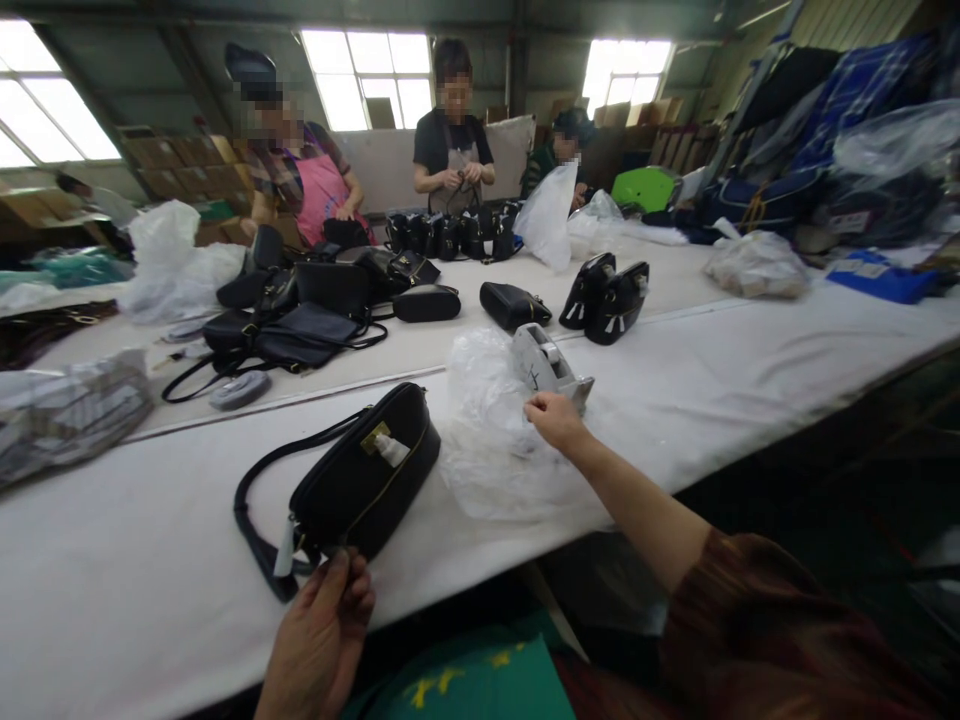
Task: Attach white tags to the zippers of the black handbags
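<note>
Three bright windows [367, 75] line the far wall [285, 75] beyond our white-covered worktop [750, 370], where a black handbag [367, 480] lies near left. Our left hand [322, 620] has its fingers pressed together at its near end; our right hand [556, 422], fingers bunched beside a tape dispenser [546, 360], pinches what we cannot tell.

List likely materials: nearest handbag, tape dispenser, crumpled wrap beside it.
Nearest handbag: leather or faux leather, black, smooth, faint sheen; its plate looks like gold-toned metal.
Tape dispenser: probably hard plastic, possibly painted metal; pale grey, rigid.
Crumpled wrap: thin plastic film, clear and glossy, wrinkled.
</note>
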Demonstrator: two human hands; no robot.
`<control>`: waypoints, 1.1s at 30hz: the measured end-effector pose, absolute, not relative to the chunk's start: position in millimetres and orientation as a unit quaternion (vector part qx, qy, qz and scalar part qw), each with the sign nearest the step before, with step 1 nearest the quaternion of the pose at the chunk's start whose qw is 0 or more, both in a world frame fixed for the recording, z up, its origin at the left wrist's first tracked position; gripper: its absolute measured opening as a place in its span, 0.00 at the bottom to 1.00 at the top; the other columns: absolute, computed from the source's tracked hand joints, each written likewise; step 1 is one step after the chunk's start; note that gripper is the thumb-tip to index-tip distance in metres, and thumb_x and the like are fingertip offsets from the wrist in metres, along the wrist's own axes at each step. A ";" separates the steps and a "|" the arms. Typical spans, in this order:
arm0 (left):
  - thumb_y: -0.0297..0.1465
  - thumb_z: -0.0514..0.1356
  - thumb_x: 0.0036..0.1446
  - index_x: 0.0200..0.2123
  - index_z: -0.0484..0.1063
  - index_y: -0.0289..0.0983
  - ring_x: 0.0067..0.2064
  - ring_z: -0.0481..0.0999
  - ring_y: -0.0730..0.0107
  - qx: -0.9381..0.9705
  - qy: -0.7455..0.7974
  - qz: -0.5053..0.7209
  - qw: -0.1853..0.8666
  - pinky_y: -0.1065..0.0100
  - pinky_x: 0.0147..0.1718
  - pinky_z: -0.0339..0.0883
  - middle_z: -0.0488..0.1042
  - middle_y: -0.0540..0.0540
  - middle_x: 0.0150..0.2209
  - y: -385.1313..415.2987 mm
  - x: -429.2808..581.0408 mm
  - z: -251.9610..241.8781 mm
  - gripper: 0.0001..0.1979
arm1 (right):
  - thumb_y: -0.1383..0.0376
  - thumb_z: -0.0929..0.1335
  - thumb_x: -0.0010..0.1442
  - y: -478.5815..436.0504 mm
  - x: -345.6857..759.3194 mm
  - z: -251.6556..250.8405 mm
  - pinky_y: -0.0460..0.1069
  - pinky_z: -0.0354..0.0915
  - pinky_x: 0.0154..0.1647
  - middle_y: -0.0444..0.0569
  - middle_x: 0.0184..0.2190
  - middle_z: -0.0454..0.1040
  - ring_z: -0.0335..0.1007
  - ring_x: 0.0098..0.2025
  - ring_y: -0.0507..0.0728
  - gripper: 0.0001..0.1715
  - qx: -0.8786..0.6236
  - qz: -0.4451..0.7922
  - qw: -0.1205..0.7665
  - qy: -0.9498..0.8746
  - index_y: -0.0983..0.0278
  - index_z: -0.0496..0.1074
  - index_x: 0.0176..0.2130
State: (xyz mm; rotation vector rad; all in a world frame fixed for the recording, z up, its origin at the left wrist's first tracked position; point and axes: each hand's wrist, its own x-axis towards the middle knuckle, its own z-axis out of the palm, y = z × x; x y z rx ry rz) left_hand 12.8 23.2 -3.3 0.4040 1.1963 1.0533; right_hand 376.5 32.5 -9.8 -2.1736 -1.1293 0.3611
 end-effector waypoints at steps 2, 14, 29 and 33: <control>0.22 0.58 0.60 0.33 0.74 0.32 0.22 0.70 0.79 0.177 0.529 0.467 0.687 0.77 0.18 0.68 0.73 0.48 0.28 24.0 11.1 -5.3 0.05 | 0.64 0.64 0.57 21.7 374.2 -4.4 0.47 0.65 0.30 0.49 0.24 0.77 0.72 0.27 0.55 0.12 -0.817 0.148 0.372 -0.414 0.66 0.76 0.31; 0.28 0.68 0.54 0.36 0.74 0.33 0.27 0.75 0.76 0.181 0.488 0.449 0.726 0.77 0.21 0.69 0.75 0.47 0.32 18.0 4.3 -10.0 0.07 | 0.58 0.74 0.49 -9.7 215.5 1.7 0.43 0.59 0.16 0.41 0.16 0.71 0.64 0.17 0.49 0.15 -0.532 0.538 0.549 -0.356 0.64 0.70 0.32; 0.35 0.73 0.44 0.37 0.75 0.32 0.25 0.70 0.80 0.234 0.465 0.458 0.721 0.77 0.21 0.63 0.74 0.49 0.30 11.9 2.0 -12.8 0.18 | 0.59 0.70 0.50 11.3 143.0 -16.6 0.45 0.59 0.17 0.43 0.18 0.73 0.64 0.17 0.51 0.12 -0.604 0.490 0.459 -0.429 0.64 0.75 0.33; 0.37 0.72 0.45 0.37 0.76 0.31 0.24 0.69 0.80 0.251 0.477 0.455 0.709 0.77 0.20 0.61 0.75 0.47 0.31 11.6 1.3 -15.2 0.19 | 0.58 0.73 0.47 11.2 138.7 -18.2 0.43 0.56 0.15 0.43 0.19 0.72 0.64 0.18 0.50 0.13 -0.578 0.544 0.472 -0.384 0.65 0.74 0.31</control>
